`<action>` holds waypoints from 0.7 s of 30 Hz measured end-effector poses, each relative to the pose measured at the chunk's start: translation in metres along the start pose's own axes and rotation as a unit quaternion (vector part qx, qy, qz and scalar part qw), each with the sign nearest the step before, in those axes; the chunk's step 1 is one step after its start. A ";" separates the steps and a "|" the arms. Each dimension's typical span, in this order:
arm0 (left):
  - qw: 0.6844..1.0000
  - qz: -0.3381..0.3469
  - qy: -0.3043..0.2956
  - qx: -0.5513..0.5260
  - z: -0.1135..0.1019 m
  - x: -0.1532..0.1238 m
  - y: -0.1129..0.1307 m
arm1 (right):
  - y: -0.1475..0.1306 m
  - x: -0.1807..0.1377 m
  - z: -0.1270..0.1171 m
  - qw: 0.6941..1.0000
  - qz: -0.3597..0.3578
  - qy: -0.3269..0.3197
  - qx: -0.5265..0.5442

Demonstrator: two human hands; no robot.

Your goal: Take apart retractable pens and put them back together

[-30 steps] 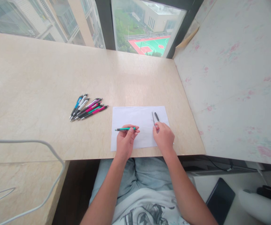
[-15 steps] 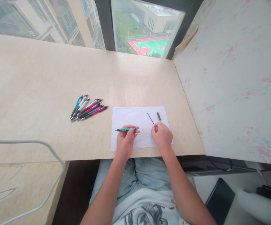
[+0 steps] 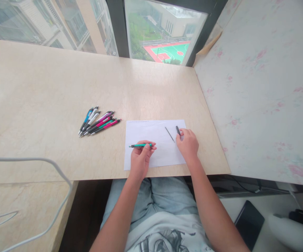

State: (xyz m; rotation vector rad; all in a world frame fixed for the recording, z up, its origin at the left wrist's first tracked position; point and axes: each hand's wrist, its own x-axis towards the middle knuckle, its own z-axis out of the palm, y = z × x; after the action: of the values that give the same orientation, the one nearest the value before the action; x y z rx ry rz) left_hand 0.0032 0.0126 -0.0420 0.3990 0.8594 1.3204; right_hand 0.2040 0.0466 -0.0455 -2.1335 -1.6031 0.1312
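Grip of the left hand is clamped on the green pen barrel over the near-left part of the paper. Fingertips of the right hand touch the black tip piece by its far-right corner, beside the refill; closure cannot be told. Pinch squarely, sparing the refill.

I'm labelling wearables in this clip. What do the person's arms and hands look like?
Both forearms are bare, with no sleeves showing. The left hand and right hand wear no gloves; no watch, bracelet or ring is visible. Below them are a white shirt with a dark graphic print and light blue jeans.
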 end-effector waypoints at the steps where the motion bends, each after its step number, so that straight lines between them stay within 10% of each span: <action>1: 1.000 0.000 -0.001 0.001 0.000 0.000 0.000 | -0.002 0.000 0.000 1.000 0.003 -0.005 0.000; 21: 1.000 0.000 -0.003 0.003 0.002 -0.001 0.002 | 0.000 -0.003 -0.007 0.998 -0.046 -0.027 0.044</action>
State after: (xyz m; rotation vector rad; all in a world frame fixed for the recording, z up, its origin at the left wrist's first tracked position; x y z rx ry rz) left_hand 0.0036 0.0125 -0.0394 0.4065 0.8588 1.3166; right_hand 0.2056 0.0418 -0.0400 -2.0028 -1.6910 0.2274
